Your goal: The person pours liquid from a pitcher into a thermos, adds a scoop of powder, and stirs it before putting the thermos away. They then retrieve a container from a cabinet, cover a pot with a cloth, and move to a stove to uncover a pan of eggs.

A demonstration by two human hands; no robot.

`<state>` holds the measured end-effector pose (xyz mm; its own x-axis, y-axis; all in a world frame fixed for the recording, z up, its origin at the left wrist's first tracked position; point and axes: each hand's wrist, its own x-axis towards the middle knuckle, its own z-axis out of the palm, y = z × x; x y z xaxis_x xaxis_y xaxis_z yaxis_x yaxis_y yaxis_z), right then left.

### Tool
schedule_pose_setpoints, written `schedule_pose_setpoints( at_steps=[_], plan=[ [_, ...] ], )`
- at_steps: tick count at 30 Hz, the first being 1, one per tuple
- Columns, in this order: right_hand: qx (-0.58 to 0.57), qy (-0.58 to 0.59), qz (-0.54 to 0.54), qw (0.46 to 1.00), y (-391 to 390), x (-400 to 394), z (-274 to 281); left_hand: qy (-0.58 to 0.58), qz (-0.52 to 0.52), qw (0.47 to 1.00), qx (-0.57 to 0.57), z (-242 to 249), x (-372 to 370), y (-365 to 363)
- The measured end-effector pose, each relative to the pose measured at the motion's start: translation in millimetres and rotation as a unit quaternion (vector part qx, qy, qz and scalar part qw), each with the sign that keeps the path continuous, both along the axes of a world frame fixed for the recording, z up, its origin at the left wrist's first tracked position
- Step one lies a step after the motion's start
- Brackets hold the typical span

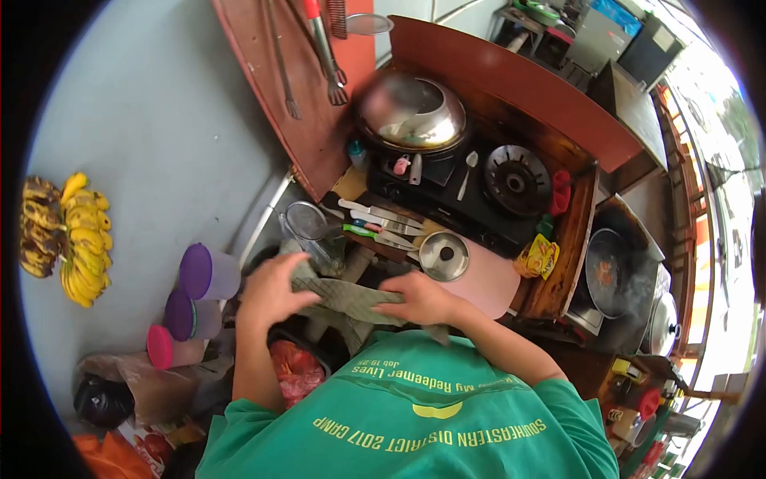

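Note:
A grey-green patterned cloth (351, 299) stretches between my two hands in front of my green shirt. At its left end is my left hand (271, 294), with the thumb and fingers curved around the cloth's edge. My right hand (419, 297) pinches the other end between thumb and fingers, and a loose corner hangs below it. Just beyond the hands lie several knives (383, 222), a round strainer (306, 220) and a glass lid (444, 256) on a pink cutting board (483, 279).
Behind the board, a black gas stove (443, 203) carries a large metal wok (435, 132). A steaming pan (608, 271) is at right. Purple-lidded containers (195, 271) stand left, near bananas (84, 239) by the wall. Red plastic bags (295, 369) lie beneath my left forearm.

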<state>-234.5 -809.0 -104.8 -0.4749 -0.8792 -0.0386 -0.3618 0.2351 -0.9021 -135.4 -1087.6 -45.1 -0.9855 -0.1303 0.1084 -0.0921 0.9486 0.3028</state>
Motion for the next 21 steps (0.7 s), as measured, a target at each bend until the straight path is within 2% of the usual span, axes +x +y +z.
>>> schedule_pose_setpoints(
  at_steps=[2, 3, 5, 6, 8, 9, 10, 12, 13, 15, 16, 17, 19, 21],
  plan=[
    [-0.104, 0.029, 0.03, 0.994, -46, 2, 25, 0.004, -0.158, 0.967, 0.201, 13, 1, 32],
    [-0.101, 0.029, 0.041, 0.994, -64, 4, 28, 0.007, -0.148, 0.968, 0.204, 10, 4, 26],
    [-0.159, 0.052, 0.066, 0.984, -90, 6, 30, -0.182, -0.078, 0.934, 0.296, -6, 7, 5],
    [-0.158, 0.053, 0.07, 0.984, -93, 8, 29, -0.121, -0.03, 0.941, 0.314, -26, 10, -16],
    [-0.193, 0.004, -0.049, 0.98, -88, 14, 20, 0.049, 0.069, 0.941, 0.327, -69, 12, -60],
    [-0.155, -0.035, -0.033, 0.987, -77, 9, 1, 0.087, 0.162, 0.918, 0.35, -83, 12, -80],
    [-0.118, -0.065, -0.046, 0.99, -64, 4, -20, 0.123, 0.251, 0.886, 0.37, -92, 9, -98],
    [-0.01, -0.097, -0.082, 0.992, -30, -3, -50, 0.179, 0.396, 0.752, 0.495, -97, -8, -132],
    [0.061, -0.1, -0.106, 0.987, -10, -5, -61, 0.175, 0.388, 0.755, 0.499, -97, -20, -139],
    [0.111, -0.086, -0.182, 0.973, 31, 6, -95, 0.296, 0.472, 0.676, 0.483, -96, -46, -146],
    [0.158, -0.07, -0.206, 0.963, 51, 13, -107, 0.291, 0.462, 0.681, 0.488, -112, -55, -160],
    [0.204, -0.055, -0.229, 0.95, 72, 21, -119, 0.269, 0.491, 0.751, 0.35, -143, -63, -178],
    [0.229, 0.009, -0.226, 0.947, 120, 41, -159, 0.263, 0.423, 0.848, 0.181, -145, -74, -147],
    [0.316, -0.075, -0.235, 0.916, 164, 75, -153, 0.275, 0.318, 0.907, 0.022, -139, -81, -102]
  ],
)
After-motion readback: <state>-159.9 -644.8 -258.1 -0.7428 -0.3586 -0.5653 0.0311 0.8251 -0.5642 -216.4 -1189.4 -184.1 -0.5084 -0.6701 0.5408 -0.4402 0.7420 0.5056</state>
